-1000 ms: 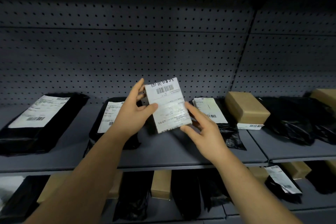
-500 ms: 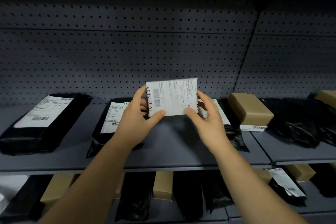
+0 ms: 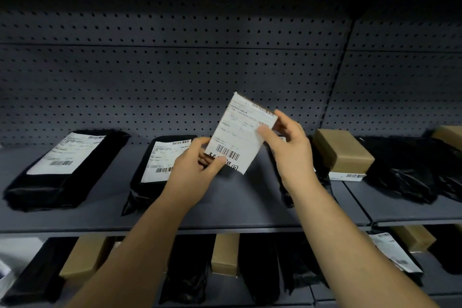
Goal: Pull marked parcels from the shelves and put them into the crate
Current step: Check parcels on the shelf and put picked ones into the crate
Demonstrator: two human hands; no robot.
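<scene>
Both hands hold a small flat parcel (image 3: 241, 134) with a white label up in front of the shelf, tilted, its barcode and handwritten marks at the lower end. My left hand (image 3: 193, 170) pinches the lower left corner with thumb on the label. My right hand (image 3: 287, 147) grips the upper right corner. No crate is in view.
On the grey shelf (image 3: 237, 207) lie two black bags with white labels (image 3: 65, 170) (image 3: 160, 162) at left, a brown box (image 3: 342, 152) and crumpled black bags (image 3: 412, 170) at right. A pegboard back wall (image 3: 175, 82) stands behind. The lower shelf holds several brown boxes and black bags.
The parcel has been rotated in my hands: the barcode end went from the top, to the left side, to the bottom. My left hand dropped lower, my right hand rose.
</scene>
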